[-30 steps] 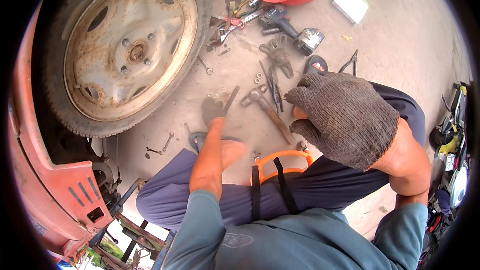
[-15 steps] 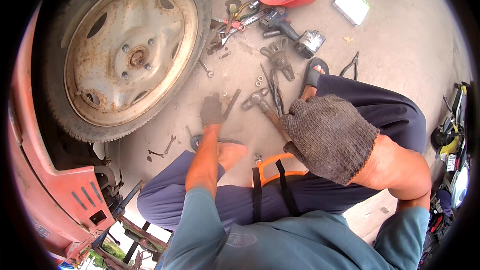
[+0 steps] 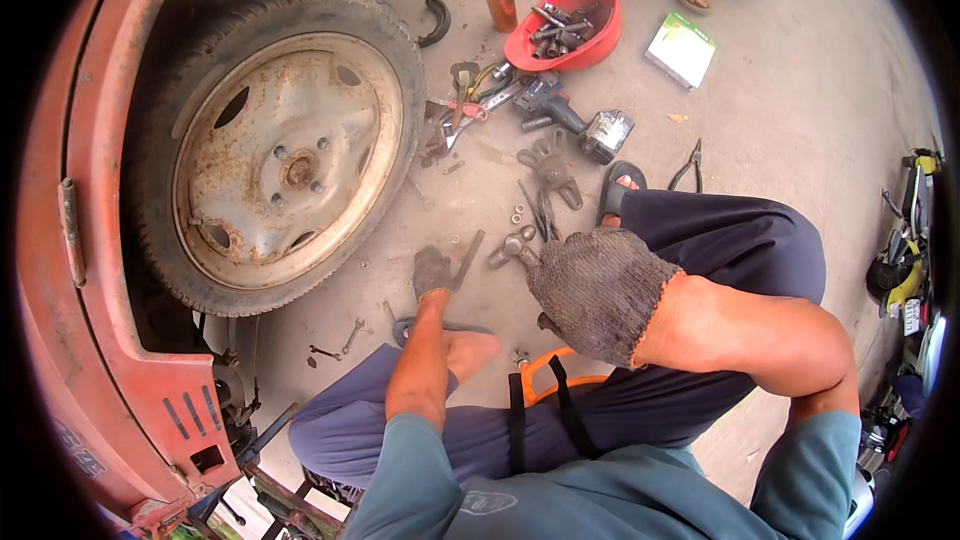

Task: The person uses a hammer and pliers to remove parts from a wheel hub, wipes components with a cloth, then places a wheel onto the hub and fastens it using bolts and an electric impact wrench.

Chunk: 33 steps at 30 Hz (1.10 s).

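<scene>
My left hand (image 3: 433, 274), in a dark knit glove, is closed round a flat metal bar (image 3: 468, 258) low over the ground, beside my left foot. My right hand (image 3: 602, 295), gloved likewise, is closed at the handle of a ball-peen hammer, its fingers turned away from view. The hammer head (image 3: 514, 247) pokes out past the glove, to the right of the bar and apart from it. Most of the handle is hidden by the hand. Just beyond the hammer lie long-handled pliers (image 3: 545, 215), partly covered, and small nuts (image 3: 517, 213).
A rusty wheel (image 3: 300, 170) under a red vehicle body (image 3: 95, 340) stands at left. Ahead lie a puller (image 3: 552, 175), cordless impact wrench (image 3: 565, 110), spanners (image 3: 353, 335), red helmet (image 3: 565, 50) of sockets, spray can (image 3: 501, 8), box (image 3: 682, 50) and black-handled pliers (image 3: 688, 166). An orange frame (image 3: 535, 380) is by my lap.
The whole view has tilted, so the ground sits lower in the picture. My right hand has shifted left and forward, covering more of the hammer handle. My left hand stays about where it was.
</scene>
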### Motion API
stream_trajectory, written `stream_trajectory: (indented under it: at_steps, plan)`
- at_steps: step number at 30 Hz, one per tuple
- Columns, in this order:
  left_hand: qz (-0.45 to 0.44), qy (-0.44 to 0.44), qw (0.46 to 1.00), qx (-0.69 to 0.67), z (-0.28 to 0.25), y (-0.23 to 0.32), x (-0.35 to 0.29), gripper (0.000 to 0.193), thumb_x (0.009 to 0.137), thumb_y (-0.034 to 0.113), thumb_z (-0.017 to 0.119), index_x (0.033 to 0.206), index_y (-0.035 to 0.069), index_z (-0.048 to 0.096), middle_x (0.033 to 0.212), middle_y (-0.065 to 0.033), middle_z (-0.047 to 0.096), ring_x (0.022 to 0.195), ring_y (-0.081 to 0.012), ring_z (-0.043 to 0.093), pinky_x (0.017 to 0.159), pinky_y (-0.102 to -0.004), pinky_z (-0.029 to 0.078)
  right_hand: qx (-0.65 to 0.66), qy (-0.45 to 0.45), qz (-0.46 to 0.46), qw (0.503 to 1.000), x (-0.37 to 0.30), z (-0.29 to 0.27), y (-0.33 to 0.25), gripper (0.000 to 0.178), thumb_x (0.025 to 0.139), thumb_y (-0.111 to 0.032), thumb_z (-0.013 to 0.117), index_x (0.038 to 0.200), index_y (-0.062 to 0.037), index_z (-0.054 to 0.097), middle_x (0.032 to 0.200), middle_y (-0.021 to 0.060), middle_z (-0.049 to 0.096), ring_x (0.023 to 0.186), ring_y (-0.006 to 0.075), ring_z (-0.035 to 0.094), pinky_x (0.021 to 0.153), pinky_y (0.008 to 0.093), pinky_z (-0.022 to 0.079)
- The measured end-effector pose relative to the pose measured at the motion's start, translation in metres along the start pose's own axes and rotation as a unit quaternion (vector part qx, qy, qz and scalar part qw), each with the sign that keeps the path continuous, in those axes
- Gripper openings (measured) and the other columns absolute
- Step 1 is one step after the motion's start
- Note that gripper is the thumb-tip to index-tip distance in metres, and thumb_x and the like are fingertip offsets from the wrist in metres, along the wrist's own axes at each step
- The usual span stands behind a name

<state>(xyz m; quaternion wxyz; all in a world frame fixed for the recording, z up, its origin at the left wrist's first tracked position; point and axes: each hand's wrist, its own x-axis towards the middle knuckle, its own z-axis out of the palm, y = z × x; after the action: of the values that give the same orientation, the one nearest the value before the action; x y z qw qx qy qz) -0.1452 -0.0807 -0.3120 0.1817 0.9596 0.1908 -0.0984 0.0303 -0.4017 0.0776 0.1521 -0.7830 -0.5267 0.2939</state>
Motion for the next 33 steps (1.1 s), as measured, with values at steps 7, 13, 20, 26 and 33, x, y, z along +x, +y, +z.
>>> stream_trajectory:
  at_steps: [7, 13, 20, 26, 33]
  plan:
    - [-0.004, -0.212, 0.974, -0.077, -0.070, 0.054, 0.007, 0.037, 0.093, 0.022, 0.067, 0.121, -0.002, 0.058, 0.116, -0.0187, 0.071, 0.110, -0.0323, 0.067, 0.092, -0.0387, 0.053, 0.003, -0.050, 0.068, 0.996, 0.039, 0.064, 0.016, 0.025, 0.087, -0.025, 0.070, 0.098, -0.0023, 0.072, 0.099, 0.0192, 0.072, 0.088, 0.0352, 0.073, 0.073, 0.0469, 0.058]
    - [-0.117, -0.210, 0.863, -0.445, -0.221, 0.175, -0.023, 0.038, 0.095, 0.017, 0.064, 0.131, 0.002, 0.060, 0.104, -0.0093, 0.071, 0.087, -0.0205, 0.069, 0.074, -0.0315, 0.055, -0.030, 0.044, 0.084, 0.995, 0.060, 0.017, -0.022, 0.022, 0.087, -0.022, 0.068, 0.101, -0.0063, 0.074, 0.094, 0.0171, 0.075, 0.089, 0.0337, 0.074, 0.073, 0.0455, 0.058]
    - [-0.043, -0.223, 0.757, -0.613, -0.304, 0.181, -0.074, 0.035, 0.093, 0.019, 0.063, 0.124, 0.001, 0.064, 0.100, -0.0123, 0.071, 0.074, -0.0180, 0.067, 0.054, -0.0312, 0.054, 0.134, 0.208, -0.057, 0.967, 0.056, 0.046, -0.041, 0.022, 0.092, -0.022, 0.063, 0.103, -0.0067, 0.074, 0.098, 0.0186, 0.074, 0.090, 0.0367, 0.073, 0.078, 0.0481, 0.057]
    - [-0.111, -0.141, 0.694, -0.697, -0.312, 0.208, -0.085, 0.046, 0.087, 0.028, 0.068, 0.125, 0.001, 0.063, 0.098, -0.0127, 0.071, 0.072, -0.0153, 0.068, 0.046, -0.0281, 0.050, 0.199, 0.261, -0.051, 0.943, 0.037, 0.004, -0.051, 0.022, 0.091, -0.026, 0.063, 0.096, -0.0081, 0.076, 0.090, 0.0180, 0.074, 0.085, 0.0375, 0.073, 0.074, 0.0490, 0.057]
    - [-0.078, -0.065, 0.675, -0.731, -0.275, 0.223, -0.077, 0.037, 0.095, 0.015, 0.062, 0.130, 0.004, 0.060, 0.117, -0.0088, 0.068, 0.099, -0.0202, 0.066, 0.081, -0.0315, 0.054, 0.075, 0.330, -0.027, 0.941, 0.047, 0.018, -0.043, 0.016, 0.078, -0.017, 0.070, 0.089, -0.0064, 0.076, 0.084, 0.0180, 0.073, 0.082, 0.0371, 0.073, 0.069, 0.0465, 0.058]
